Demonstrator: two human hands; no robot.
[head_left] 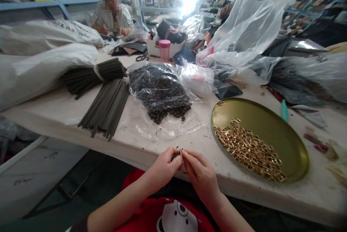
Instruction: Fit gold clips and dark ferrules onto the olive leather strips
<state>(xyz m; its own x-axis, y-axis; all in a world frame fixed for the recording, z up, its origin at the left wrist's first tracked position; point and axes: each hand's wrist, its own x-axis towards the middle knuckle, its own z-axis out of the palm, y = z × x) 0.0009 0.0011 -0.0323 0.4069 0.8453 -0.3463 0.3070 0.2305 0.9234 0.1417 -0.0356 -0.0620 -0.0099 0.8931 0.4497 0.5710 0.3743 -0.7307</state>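
At the table's front edge my two hands meet fingertip to fingertip. My left hand point(166, 165) is closed on a small dark strip point(176, 155), mostly hidden by the fingers. My right hand point(201, 170) pinches at the same spot; a tiny gold-coloured glint shows between the fingertips, too small to name. Just beyond them, a clear plastic bag point(159, 84) spills small dark loops point(169, 113) onto the table. On the right stands a round gold tray point(271, 120) with a heap of gold metal buckles point(249, 149) in it.
Dark strips lie loose point(107, 107) and in a tied bundle point(94, 74) at the left, beside large white sacks point(51, 65). A pink-lidded jar point(164, 51), scissors point(142, 57) and crumpled plastic bags point(246, 26) stand farther back. A co-worker point(112, 15) sits across the table.
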